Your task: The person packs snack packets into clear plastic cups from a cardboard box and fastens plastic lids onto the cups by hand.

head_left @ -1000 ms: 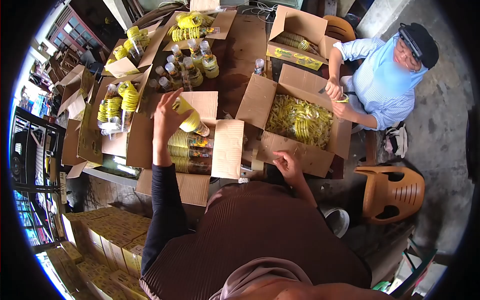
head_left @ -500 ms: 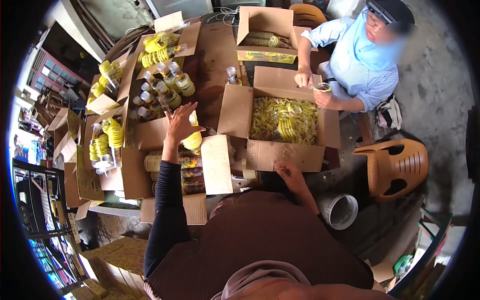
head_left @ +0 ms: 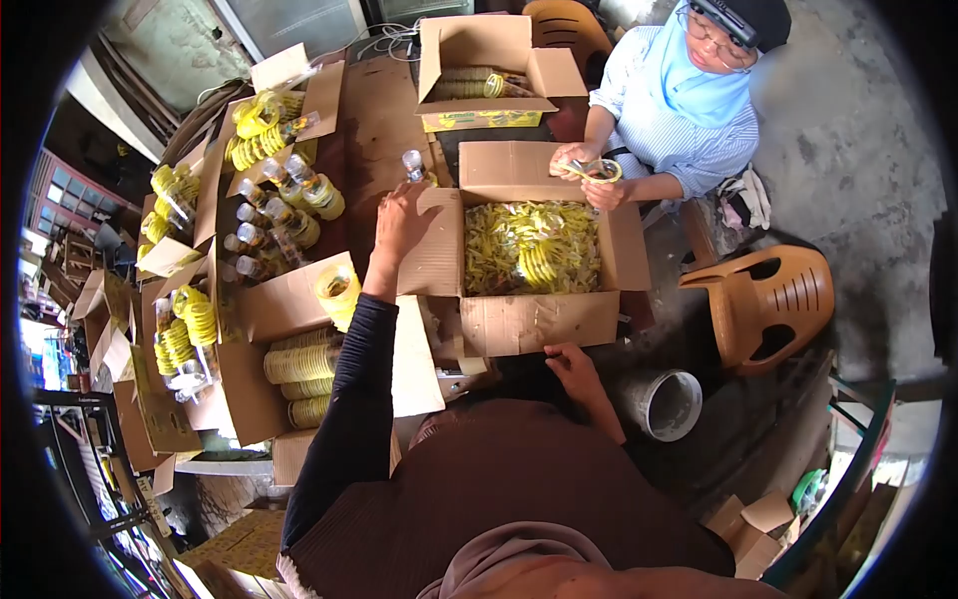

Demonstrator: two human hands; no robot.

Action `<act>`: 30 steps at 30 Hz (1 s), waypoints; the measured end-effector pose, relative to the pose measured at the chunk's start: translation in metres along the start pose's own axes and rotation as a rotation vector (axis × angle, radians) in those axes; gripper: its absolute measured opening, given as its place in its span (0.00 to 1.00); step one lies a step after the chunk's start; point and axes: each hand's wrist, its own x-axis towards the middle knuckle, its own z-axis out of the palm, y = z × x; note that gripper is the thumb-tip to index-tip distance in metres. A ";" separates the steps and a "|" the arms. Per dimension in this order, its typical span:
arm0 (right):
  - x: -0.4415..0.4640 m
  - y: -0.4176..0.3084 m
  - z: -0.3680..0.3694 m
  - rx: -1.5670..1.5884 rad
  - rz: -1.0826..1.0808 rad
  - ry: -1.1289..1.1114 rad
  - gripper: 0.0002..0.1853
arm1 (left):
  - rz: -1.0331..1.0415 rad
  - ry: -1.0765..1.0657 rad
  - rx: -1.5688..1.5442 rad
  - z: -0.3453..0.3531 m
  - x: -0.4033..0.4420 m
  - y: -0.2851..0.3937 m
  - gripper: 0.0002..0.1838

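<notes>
My left hand (head_left: 402,222) is open, stretched over a flap of the box of yellow pieces, just below a small clear-topped bottle (head_left: 413,165); it holds nothing. Near the near flap of the open box of yellow pieces (head_left: 532,321), my right hand (head_left: 573,367) hangs with its fingers apart and nothing visible in them. Under my left forearm, an open box (head_left: 284,307) holds rows of stacked yellow-rimmed cups (head_left: 302,363). A yellow stack (head_left: 338,292) leans upright at that box's far side, partly behind my forearm.
Across the table a person (head_left: 679,110) holds a yellow ring (head_left: 603,171). Several capped bottles (head_left: 289,205) stand at the left, among boxes of yellow stacks (head_left: 190,334). Another open box (head_left: 484,118) is at the back. An orange chair (head_left: 763,304) and a bucket (head_left: 671,405) are at the right.
My left hand has moved away from the yellow stack, right and forward toward the lone bottle. My right hand stays low by the box. The camera view has shifted; the person's hands have moved around the ring.
</notes>
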 end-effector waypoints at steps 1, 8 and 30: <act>-0.002 0.003 -0.001 0.002 0.000 0.011 0.12 | 0.008 -0.001 -0.013 0.015 0.002 0.004 0.24; -0.016 0.017 -0.012 -0.008 0.063 0.082 0.12 | 0.065 -0.462 -0.229 0.139 -0.041 0.062 0.27; 0.168 0.028 -0.019 -0.729 -0.487 0.015 0.11 | -0.063 -0.200 -0.125 0.178 -0.102 0.107 0.24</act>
